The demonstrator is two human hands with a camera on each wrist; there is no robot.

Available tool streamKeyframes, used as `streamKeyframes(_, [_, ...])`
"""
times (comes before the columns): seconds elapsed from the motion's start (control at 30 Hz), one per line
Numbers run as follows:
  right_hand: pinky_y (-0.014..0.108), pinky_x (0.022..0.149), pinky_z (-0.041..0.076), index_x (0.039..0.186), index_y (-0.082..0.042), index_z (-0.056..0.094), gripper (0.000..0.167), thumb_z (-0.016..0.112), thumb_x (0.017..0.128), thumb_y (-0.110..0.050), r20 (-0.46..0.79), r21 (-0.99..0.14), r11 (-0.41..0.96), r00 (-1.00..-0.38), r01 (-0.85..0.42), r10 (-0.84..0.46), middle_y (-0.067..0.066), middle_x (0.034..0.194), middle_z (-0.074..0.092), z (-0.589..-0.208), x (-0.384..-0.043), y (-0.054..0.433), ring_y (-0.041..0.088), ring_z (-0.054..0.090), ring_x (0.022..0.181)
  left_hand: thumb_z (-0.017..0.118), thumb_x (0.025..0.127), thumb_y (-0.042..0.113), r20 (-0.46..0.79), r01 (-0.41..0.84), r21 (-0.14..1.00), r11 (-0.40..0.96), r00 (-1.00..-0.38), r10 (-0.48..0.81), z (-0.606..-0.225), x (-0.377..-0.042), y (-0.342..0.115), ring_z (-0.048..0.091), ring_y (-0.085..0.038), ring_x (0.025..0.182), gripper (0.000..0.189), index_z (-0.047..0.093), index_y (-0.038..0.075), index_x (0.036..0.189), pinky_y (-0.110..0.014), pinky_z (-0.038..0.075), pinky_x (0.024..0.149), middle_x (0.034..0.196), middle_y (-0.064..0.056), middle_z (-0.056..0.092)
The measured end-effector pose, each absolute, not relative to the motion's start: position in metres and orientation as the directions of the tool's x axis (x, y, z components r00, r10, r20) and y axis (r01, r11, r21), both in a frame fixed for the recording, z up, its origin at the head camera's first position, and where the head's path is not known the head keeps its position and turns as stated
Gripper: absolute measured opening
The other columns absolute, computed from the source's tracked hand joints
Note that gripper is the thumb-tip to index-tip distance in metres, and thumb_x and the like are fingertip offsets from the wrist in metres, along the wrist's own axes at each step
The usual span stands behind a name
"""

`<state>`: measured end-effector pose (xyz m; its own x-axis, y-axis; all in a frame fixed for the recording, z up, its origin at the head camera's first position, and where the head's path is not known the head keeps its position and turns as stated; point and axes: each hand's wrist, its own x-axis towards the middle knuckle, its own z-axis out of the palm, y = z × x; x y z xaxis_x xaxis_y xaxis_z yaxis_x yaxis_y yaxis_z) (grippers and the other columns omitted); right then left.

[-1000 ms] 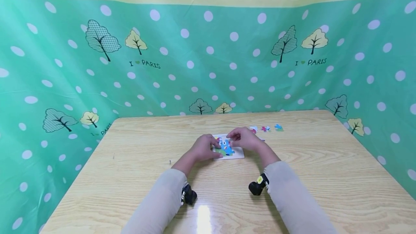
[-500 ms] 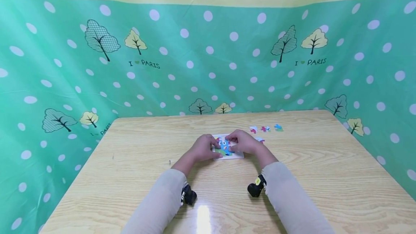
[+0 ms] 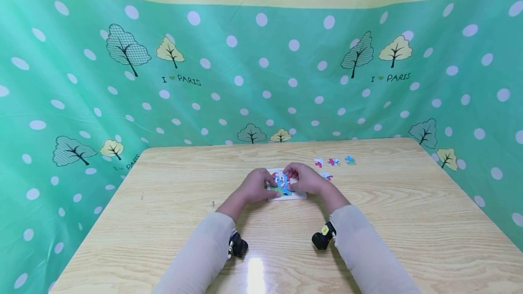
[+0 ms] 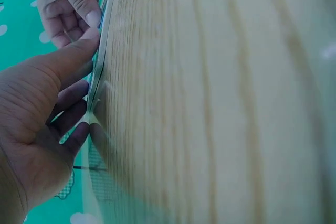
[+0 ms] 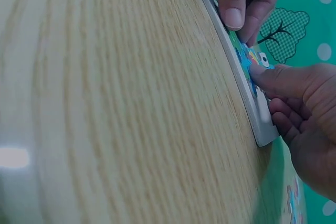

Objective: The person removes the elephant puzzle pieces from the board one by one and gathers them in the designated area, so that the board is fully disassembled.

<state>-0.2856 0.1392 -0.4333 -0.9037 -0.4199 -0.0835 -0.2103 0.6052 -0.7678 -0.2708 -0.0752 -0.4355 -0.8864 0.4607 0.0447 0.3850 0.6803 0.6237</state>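
A small jigsaw board (image 3: 301,195) with a white border lies on the table in the head view. Its picture shows a blue cartoon character (image 3: 283,179) with big eyes on green ground, partly covered by both hands. My left hand (image 3: 254,186) holds the board's left end, thumb near the front edge and index finger on the picture. At the right side my right hand (image 3: 307,178) bends over the board. The right wrist view shows its thumb pressing a blue puzzle piece (image 5: 254,87), with the other fingers bent behind; the piece's far side is hidden.
Several loose puzzle pieces (image 3: 333,162) lie behind and right of the board, one piece (image 3: 327,176) close to my right hand. A tiny dark object (image 3: 213,203) sits left of my left forearm. A green dotted curtain (image 3: 261,71) hangs behind the wooden table (image 3: 408,203).
My right hand has shifted slightly down over the board, its thumb now on the picture, and the loose piece beside it shows more. My left hand has stayed in place.
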Motion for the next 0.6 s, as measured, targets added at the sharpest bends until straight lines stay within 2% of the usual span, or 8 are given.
streamKeyframes(0.33, [0.029, 0.076, 0.051, 0.124, -0.001, 0.064, 0.036, 0.073, 0.09, 0.009, -0.019, -0.814, 0.543, -0.924, -0.207, -0.381, 0.009, 0.097, 0.063, -0.4362, -0.282, 0.1407, 0.019, 0.057, 0.085, 0.091, 0.082, 0.023, 0.057, 0.396, 0.61, 0.686, -0.886, 0.46, -0.4351, -0.2712, -0.0742, 0.053, -0.015, 0.087, 0.02, 0.08, 0.011, 0.093, -0.035, 0.049, 0.085, 0.095, 0.002, 0.064])
streamKeyframes(0.6, [0.028, 0.086, 0.055, 0.125, 0.0, 0.067, 0.033, 0.071, 0.093, 0.007, 0.001, -0.892, 0.432, -0.958, -0.129, -0.285, 0.01, 0.102, 0.066, -0.4389, -0.2753, 0.1463, 0.022, 0.063, 0.094, 0.091, 0.082, 0.023, 0.036, 0.376, 0.618, 0.691, -0.891, 0.452, -0.4358, -0.2709, -0.0746, 0.054, -0.017, 0.091, 0.02, 0.081, 0.011, 0.094, -0.036, 0.049, 0.088, 0.095, 0.003, 0.064])
